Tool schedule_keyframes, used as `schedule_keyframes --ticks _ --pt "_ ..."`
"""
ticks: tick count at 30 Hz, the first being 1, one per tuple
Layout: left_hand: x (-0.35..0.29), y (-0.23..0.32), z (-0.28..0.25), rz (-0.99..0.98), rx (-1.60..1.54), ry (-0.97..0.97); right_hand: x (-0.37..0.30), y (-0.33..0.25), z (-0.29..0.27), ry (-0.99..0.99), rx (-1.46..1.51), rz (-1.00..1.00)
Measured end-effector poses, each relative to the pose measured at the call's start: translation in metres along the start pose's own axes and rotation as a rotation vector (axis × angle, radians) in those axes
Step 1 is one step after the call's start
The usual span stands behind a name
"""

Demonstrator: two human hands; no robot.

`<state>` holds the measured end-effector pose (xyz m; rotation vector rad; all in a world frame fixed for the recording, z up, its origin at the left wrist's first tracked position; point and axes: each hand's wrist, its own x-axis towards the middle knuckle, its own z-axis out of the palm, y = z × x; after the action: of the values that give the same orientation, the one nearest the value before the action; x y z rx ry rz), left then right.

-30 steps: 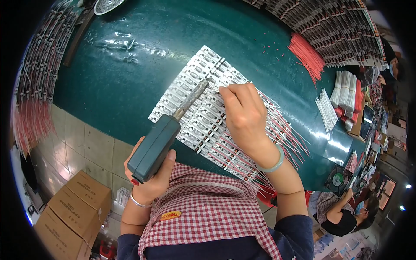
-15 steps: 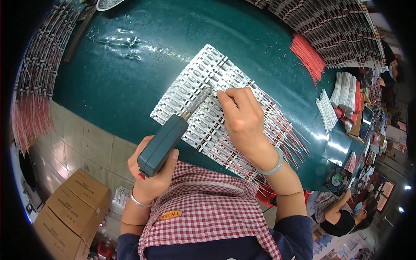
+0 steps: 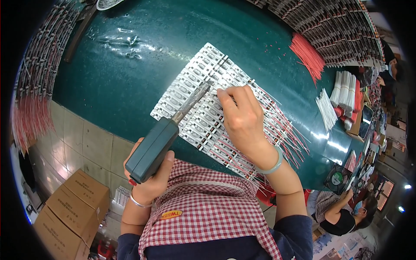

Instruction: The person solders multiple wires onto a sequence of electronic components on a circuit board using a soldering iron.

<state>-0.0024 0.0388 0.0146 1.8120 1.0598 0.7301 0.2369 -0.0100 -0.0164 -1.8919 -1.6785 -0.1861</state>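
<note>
My left hand [image 3: 159,177] is wrapped round the dark green body of a soldering gun [image 3: 152,149]. Its long grey metal shaft slants up over a white panel of small repeated parts [image 3: 185,83], and the tip ends near the panel's middle, just left of my right fingertips. My right hand [image 3: 245,119] hovers low over the panel, thumb and forefinger pinched. Whatever is in that pinch is too small to make out. Red and white wires [image 3: 284,130] run from the panel's right part, partly behind my right hand and wrist.
The panel lies on a green table [image 3: 130,82]. Loose red wires [image 3: 307,56], white wires [image 3: 326,110] and bundled white wires [image 3: 344,91] lie to the right. Wired panels stack at far right [image 3: 329,30] and left [image 3: 39,78]. Cardboard boxes [image 3: 71,208] stand lower left; a co-worker [image 3: 346,214] sits lower right.
The soldering gun's body has shifted left and slightly down with my left hand, and more of its shaft shows. My right hand has stayed almost in place.
</note>
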Motion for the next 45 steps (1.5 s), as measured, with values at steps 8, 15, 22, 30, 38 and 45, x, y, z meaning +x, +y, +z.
schedule_keyframes --ticks 8,15,22,30,38,45 --pt "-0.004 -0.003 -0.002 0.009 0.012 -0.006 -0.004 0.003 0.003 0.030 -0.013 -0.061" --pt "-0.003 -0.002 -0.004 0.034 0.019 -0.042 -0.009 -0.005 0.002 0.011 0.037 -0.036" --pt "0.001 0.002 -0.004 0.014 0.024 -0.087 -0.010 -0.004 0.005 -0.004 0.024 -0.059" --pt "0.005 0.003 -0.001 0.017 0.028 -0.102 -0.007 -0.006 0.003 -0.024 0.011 -0.052" --pt "0.000 0.000 -0.003 -0.011 0.012 -0.053 -0.008 -0.006 0.004 -0.017 -0.005 -0.056" --pt "-0.013 -0.009 -0.006 -0.008 -0.019 0.015 -0.011 -0.005 0.007 -0.002 -0.004 -0.055"
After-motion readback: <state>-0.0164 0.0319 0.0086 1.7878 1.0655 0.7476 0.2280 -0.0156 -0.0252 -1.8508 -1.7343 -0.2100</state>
